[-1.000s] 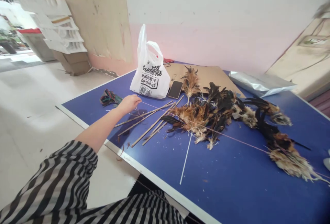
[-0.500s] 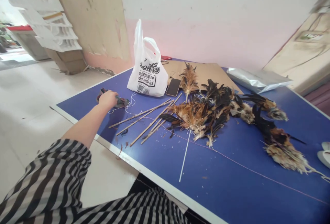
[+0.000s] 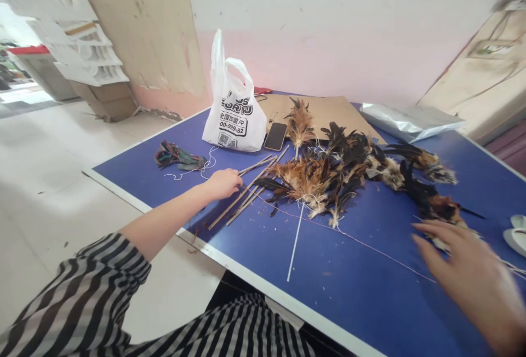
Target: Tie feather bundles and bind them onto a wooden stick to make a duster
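Note:
My left hand (image 3: 224, 183) lies on the near ends of several thin bamboo sticks (image 3: 250, 190) on the blue table (image 3: 361, 291), its fingers curled over them. My right hand (image 3: 472, 275) hovers at the lower right, blurred, fingers spread and holding nothing. It is just in front of a feather bundle (image 3: 431, 201). A pile of brown and black feathers (image 3: 324, 173) lies past the sticks. A thin pink thread (image 3: 361, 241) runs across the table from the pile toward my right hand.
At the back stand a white printed plastic bag (image 3: 234, 119), a phone (image 3: 275, 136), a cardboard sheet (image 3: 329, 110) and a silver foil bag (image 3: 406, 121). A tangle of coloured cords (image 3: 172, 155) lies far left. A white stick (image 3: 296, 242) points at the near edge.
My left hand left the coloured cords and came right onto the bamboo sticks. My right hand has come into view at the lower right.

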Available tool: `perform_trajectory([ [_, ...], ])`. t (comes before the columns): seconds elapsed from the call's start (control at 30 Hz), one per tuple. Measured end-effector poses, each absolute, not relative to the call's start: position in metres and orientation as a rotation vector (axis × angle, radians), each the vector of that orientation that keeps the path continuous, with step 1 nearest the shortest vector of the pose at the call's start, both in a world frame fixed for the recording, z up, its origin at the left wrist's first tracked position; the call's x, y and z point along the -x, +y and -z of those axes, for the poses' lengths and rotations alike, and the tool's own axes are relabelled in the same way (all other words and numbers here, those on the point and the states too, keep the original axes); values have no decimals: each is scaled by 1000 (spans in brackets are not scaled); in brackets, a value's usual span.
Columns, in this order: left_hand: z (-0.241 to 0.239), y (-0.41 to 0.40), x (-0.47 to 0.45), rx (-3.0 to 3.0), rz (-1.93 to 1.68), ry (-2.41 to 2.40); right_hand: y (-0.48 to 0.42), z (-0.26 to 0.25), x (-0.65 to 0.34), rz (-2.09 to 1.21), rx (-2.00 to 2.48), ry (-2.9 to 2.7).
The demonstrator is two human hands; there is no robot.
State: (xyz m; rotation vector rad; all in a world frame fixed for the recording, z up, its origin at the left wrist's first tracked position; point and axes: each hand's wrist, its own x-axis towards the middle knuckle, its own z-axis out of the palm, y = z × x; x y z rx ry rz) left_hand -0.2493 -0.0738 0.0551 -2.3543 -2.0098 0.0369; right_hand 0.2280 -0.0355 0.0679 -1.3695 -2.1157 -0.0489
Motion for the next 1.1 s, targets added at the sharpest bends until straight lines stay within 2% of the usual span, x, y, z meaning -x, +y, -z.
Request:
perform_trajectory([
  [0.07, -52, -70, 249, 2337, -76, -2029, -39, -68, -184, 3, 1196, -2226],
  [0.2, -54, -68, 251, 2311, -63, -2034, -55, -67, -112, -295, 1019, -2338],
  [0.37, -46, -64, 250, 2288, -68, -2063, -58, -62, -72, -463, 934, -2392],
  [0.5, -53, -63, 246, 2266, -51, -2063, -56, -55, -63, -561, 875, -2352],
  [0.6, -84, -73, 230, 2253, 41, -1976, -57, -54, -61, -702, 890, -2256],
  [0.73, -130, -97, 179, 2409, 299, -1555, -62, -65, -53, -1009, 830, -2078],
  [0.8, -141, -107, 152, 2533, 317, -1386, -67, -72, -49, -1248, 706, -2006],
  [0.97, -142, -108, 129, 2637, 512, -1303, -74, -78, -64, -1840, 713, -1646],
  [1.1, -135, -94, 152, 2667, 621, -1490, -70, -77, -105, -1944, 855, -1326],
])
